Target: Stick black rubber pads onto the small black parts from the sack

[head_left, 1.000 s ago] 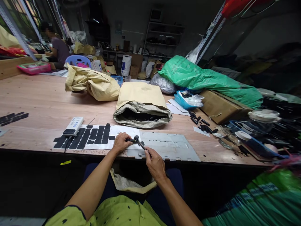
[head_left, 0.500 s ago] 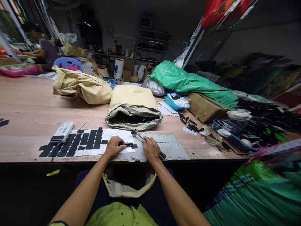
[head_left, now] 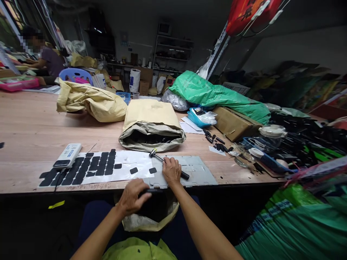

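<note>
My right hand is closed around the shaft of a small hammer lying over the grey board. The hammer's metal head with a yellowish tip points up and left. At the table's front edge, my left hand is above the mouth of an open paper sack on my lap. A slim black stick-like part lies between its thumb and fingers, blurred and partly hidden. Loose black rounded squares sit on the white sheet, with rows of more at its left.
A white handheld device stands left of the sheet. Behind it are an open paper sack and a folded one. A cardboard box, black parts and a green bag lie right. A co-worker sits far left.
My left hand has come back from the sheet to over the lap sack, carrying the black part. My right hand stays on the hammer, which has barely moved. The view has shifted slightly.
</note>
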`<state>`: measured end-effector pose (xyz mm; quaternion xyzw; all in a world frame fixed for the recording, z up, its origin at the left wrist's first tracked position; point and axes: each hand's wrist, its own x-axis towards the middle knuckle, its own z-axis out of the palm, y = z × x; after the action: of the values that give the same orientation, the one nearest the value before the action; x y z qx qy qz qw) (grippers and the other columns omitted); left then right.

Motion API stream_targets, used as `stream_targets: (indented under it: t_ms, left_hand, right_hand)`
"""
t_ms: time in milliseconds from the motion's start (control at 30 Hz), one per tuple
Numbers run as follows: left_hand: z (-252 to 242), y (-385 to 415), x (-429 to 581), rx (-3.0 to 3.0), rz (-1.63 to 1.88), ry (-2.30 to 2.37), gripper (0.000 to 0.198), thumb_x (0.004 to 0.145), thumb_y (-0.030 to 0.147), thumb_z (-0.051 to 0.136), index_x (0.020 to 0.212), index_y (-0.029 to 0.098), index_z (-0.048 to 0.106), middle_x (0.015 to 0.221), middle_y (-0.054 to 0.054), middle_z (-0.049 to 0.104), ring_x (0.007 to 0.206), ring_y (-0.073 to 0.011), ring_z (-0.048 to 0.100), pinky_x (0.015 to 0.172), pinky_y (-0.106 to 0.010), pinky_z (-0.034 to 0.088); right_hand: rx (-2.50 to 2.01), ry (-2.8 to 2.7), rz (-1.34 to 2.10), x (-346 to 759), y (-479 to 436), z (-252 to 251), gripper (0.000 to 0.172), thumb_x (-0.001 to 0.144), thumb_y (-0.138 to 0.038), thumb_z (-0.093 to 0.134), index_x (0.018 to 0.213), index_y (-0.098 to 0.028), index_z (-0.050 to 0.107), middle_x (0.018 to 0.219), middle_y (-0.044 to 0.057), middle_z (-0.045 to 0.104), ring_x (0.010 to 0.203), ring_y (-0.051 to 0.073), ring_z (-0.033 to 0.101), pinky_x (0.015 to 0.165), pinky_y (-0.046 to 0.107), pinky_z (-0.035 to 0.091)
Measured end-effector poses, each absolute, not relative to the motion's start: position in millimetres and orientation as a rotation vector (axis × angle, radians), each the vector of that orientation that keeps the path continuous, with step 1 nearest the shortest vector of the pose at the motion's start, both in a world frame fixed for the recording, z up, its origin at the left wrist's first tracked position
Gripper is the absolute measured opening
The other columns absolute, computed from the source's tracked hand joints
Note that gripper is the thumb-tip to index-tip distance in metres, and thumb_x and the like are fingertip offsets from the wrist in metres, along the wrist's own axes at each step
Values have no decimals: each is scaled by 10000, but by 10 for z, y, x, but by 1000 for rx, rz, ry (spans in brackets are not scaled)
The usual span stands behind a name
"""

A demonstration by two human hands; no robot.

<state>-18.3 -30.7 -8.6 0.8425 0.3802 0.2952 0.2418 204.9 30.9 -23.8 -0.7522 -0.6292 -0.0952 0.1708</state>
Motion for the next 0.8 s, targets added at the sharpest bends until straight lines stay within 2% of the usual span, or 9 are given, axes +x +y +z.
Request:
stream_targets:
  t_ms: [133,233,333,433,533,600,700,800]
  left_hand:
    - [-520,-721,-109,2160,411,1137,275,955,429,470,978,241,669,858,-19,692,819,-187,636,760,-297,442]
    - [-856,-759,-100,2049,86,1389,330,969,419,413,1038,227,673,938,-55,723,925,-235,665,819,-332,461]
    - [-935,-717,-105,2020,-67,1469,345,951,368,440,1169,204,651,1064,-105,722,1044,-277,655,869,-370,465]
    - [-657,-661,-37,2098,87,1245,339,869,334,580,1188,249,658,970,-50,741,931,-237,682,797,-312,478]
    - [-182,-427,139,2158,439,1042,189,868,344,602,960,248,736,831,-11,736,763,-174,665,708,-260,461]
    - [104,-83,282,2128,710,1094,211,896,345,570,906,218,739,798,-18,726,696,-150,635,673,-249,453]
    - [353,647,452,2065,1001,1402,229,914,281,523,918,186,732,841,-44,710,745,-158,621,720,-265,460]
    - [402,1343,549,1964,845,1790,243,904,300,548,993,167,731,1000,-99,695,903,-199,635,796,-290,465]
  right_hand:
    - [-2128,-1786,-287,2044,309,-244,235,937,-285,504,1126,-233,633,988,70,600,911,206,462,736,308,269]
    - [-2127,-1787,-282,2046,309,-241,228,937,-286,510,1121,-239,634,984,63,602,912,205,468,732,309,271]
    - [-2135,-1791,-281,2046,304,-235,226,933,-291,522,1124,-247,634,989,58,602,921,205,472,728,307,275]
    - [-2148,-1800,-291,2039,296,-235,227,934,-288,521,1127,-245,633,991,59,599,922,205,472,728,309,279]
    - [-2151,-1804,-303,2033,292,-243,227,936,-284,514,1125,-238,631,987,61,596,916,206,471,732,313,281]
    - [-2146,-1803,-305,2035,292,-246,228,936,-284,511,1124,-234,631,978,63,594,911,207,469,731,315,282]
    - [-2121,-1804,-301,2045,292,-242,228,937,-280,504,1120,-236,631,971,64,593,904,212,468,730,321,283]
    - [-2101,-1800,-288,2059,292,-231,219,928,-271,515,1110,-239,632,966,62,596,898,210,469,736,317,284]
